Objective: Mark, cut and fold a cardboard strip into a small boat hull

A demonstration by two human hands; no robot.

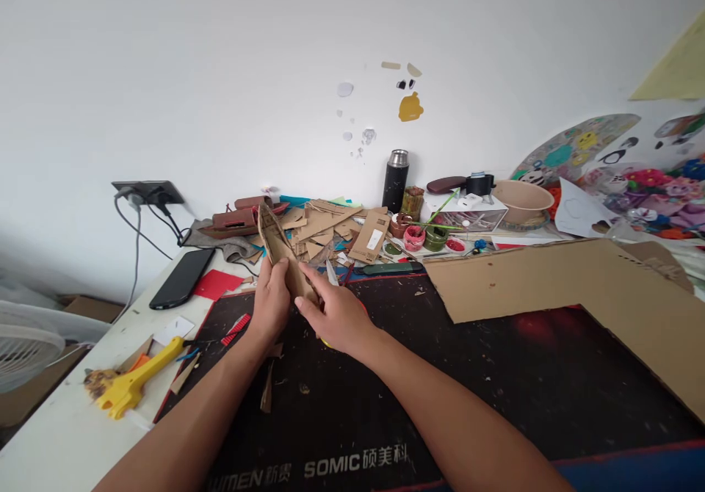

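A long, narrow cardboard piece (297,279), folded with raised edges and a pointed far end, is held up tilted over the dark mat. My left hand (272,297) grips its left side, thumb on the inner face. At the near end, my right hand (337,312) closes on it with thumb and index finger. A pointed metal blade (331,272) shows just beyond my right hand, with bits of yellow and red at the hand's edges. They look like scissors, mostly hidden; I cannot tell whether they are held or lying on the mat.
A heap of cardboard scraps (322,228) lies behind my hands, beside a black thermos (396,180) and paint jars (414,238). A large cardboard sheet (507,279) covers the mat's right. On the left are a phone (183,279) and a yellow glue gun (140,378).
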